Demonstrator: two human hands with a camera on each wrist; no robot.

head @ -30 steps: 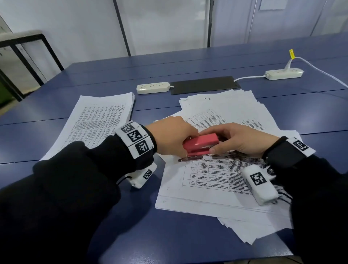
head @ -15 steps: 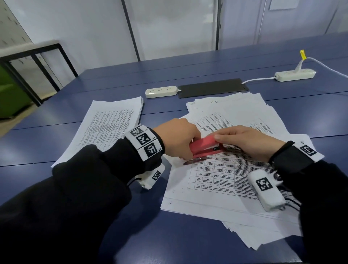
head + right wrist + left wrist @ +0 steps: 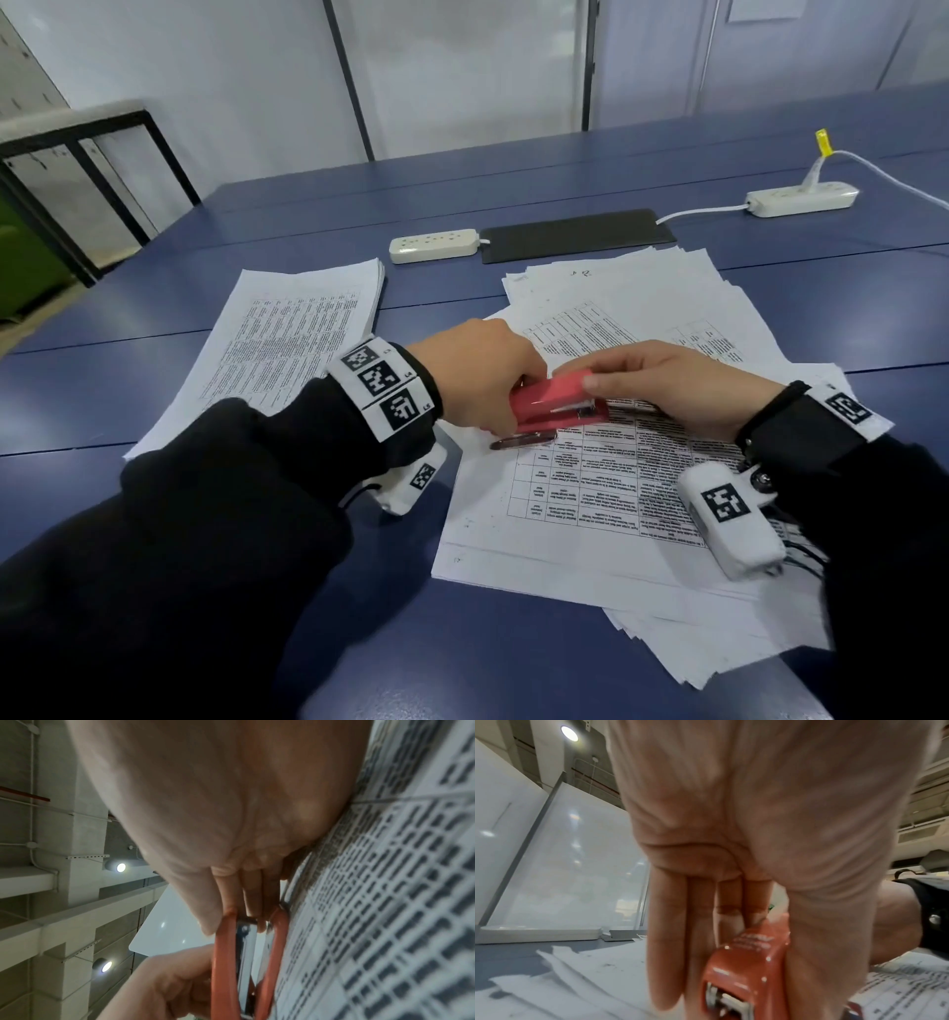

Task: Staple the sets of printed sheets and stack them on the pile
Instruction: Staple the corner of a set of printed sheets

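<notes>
Left hand (image 3: 477, 377) grips red stapler (image 3: 554, 406) at frame centre; right hand (image 3: 667, 385) pinches its raised top, over the printed sheets (image 3: 590, 478).

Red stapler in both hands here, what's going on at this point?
A person is handling the red stapler with both hands over a loose spread of printed sheets. The left hand grips one end, the right hand holds the other, and the stapler's top is hinged up. A neater pile lies to the left on the blue table.
</notes>
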